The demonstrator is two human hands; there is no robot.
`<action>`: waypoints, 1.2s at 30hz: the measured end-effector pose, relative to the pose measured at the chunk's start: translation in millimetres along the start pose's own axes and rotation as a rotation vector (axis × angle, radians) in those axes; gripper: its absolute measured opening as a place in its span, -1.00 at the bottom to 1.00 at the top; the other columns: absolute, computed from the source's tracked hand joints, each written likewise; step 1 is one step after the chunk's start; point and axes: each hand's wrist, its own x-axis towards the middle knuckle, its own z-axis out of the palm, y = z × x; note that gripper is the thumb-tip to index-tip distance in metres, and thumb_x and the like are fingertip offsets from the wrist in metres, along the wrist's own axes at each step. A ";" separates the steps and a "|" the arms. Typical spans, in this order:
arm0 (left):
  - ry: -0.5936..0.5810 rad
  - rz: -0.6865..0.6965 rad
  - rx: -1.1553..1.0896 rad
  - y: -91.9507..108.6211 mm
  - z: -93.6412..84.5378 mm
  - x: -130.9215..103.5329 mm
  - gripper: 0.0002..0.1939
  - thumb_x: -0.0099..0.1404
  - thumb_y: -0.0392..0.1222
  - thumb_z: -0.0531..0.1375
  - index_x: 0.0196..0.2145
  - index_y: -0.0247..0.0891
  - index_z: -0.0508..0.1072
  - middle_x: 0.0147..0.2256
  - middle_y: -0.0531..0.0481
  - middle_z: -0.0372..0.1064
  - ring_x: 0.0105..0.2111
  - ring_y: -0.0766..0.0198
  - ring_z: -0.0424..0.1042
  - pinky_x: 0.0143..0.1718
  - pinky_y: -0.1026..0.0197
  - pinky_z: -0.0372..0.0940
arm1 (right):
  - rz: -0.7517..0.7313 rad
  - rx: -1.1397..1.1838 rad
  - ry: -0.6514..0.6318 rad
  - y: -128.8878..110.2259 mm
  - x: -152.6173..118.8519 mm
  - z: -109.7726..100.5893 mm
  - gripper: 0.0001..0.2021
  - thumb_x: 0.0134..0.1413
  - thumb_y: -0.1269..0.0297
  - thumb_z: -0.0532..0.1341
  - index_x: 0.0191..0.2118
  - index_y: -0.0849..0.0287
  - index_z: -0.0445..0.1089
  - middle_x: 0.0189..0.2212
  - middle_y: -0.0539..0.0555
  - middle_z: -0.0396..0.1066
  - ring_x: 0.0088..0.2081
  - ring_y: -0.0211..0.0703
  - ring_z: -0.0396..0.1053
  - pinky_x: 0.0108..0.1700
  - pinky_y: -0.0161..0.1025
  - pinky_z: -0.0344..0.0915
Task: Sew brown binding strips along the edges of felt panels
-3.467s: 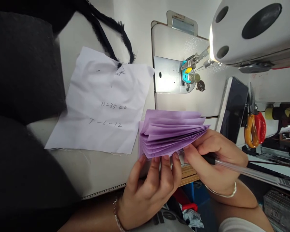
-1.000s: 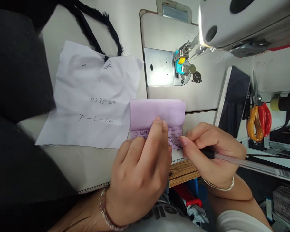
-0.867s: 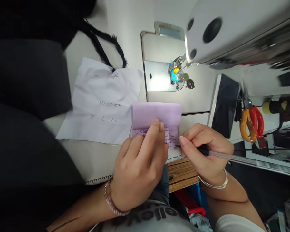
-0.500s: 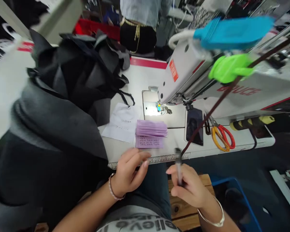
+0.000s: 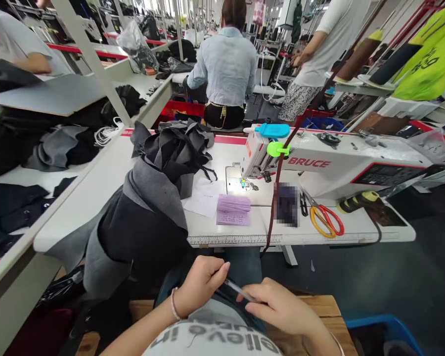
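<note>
In front of my body, my right hand (image 5: 278, 304) is closed around a slim pen (image 5: 241, 290) that points up and left. My left hand (image 5: 202, 282) has its fingers curled in at the pen's far end, where the tip disappears against it. Beyond both hands, a pad of purple slips (image 5: 233, 211) with handwriting lies near the table's front edge. A white sheet of paper (image 5: 204, 198) with faint writing is partly under it. A heap of dark grey fabric (image 5: 152, 207) hangs over the table edge left of my left hand.
A white sewing machine (image 5: 319, 163) stands behind the slips. Scissors (image 5: 326, 221) with red and orange handles lie to the right, beside a blurred-out dark object (image 5: 286, 205). A brown cord (image 5: 274, 207) hangs across the front. A blue bin (image 5: 385, 329) is on the floor. Other people work beyond.
The view has tilted up, showing more of the room. My hands have come closer together below the table edge, and the pen has swung from upright to slanting towards my left hand.
</note>
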 end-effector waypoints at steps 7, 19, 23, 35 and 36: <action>0.773 -0.037 -0.354 5.1 -102.4 2.2 -0.54 0.37 -0.07 0.03 -0.64 -0.25 0.02 -0.69 0.14 -0.11 -0.66 0.43 -0.09 -0.60 0.31 -0.04 | 0.006 0.379 0.403 36.7 -52.6 -22.8 -0.74 0.27 0.12 0.09 -0.18 0.15 0.46 -0.71 -0.12 0.18 -0.70 -0.37 0.05 -0.61 -0.41 0.06; 0.068 -0.387 -0.773 11.0 -4.8 25.0 -0.53 0.27 0.19 0.14 -0.52 -0.29 0.25 -0.69 0.19 -0.03 -0.65 0.47 -0.11 -0.57 0.31 -0.14 | -0.609 0.568 1.044 -1.4 32.8 23.1 -0.91 0.17 0.31 0.24 -0.21 0.10 0.46 -0.36 0.06 0.45 -0.40 -0.12 0.49 -0.40 -0.14 0.48; 0.070 -0.408 -0.748 14.1 -6.1 24.0 -0.52 0.25 0.21 0.14 -0.51 -0.30 0.27 -0.69 0.18 -0.03 -0.64 0.46 -0.11 -0.57 0.30 -0.16 | -0.563 0.518 1.060 -1.9 34.1 19.3 -0.92 0.12 0.30 0.28 -0.25 0.11 0.49 -0.38 0.09 0.50 -0.40 -0.08 0.51 -0.40 -0.14 0.51; 0.107 -0.230 -0.495 17.7 -4.6 23.7 -0.49 0.24 0.22 0.14 -0.58 -0.27 0.20 -0.68 0.15 0.00 -0.64 0.44 -0.06 -0.59 0.31 -0.11 | -0.520 0.261 1.035 -6.9 42.8 20.7 -0.84 0.05 0.45 0.30 -0.25 0.07 0.53 -0.34 0.08 0.56 -0.32 -0.05 0.53 -0.33 -0.15 0.52; 0.123 -0.207 -0.498 18.1 -5.8 23.2 -0.50 0.24 0.21 0.15 -0.58 -0.27 0.21 -0.69 0.15 0.01 -0.64 0.44 -0.05 -0.59 0.31 -0.11 | -0.517 0.284 1.021 -6.8 44.5 22.6 -0.81 0.05 0.48 0.29 -0.24 0.06 0.52 -0.32 0.08 0.55 -0.32 -0.05 0.52 -0.33 -0.14 0.52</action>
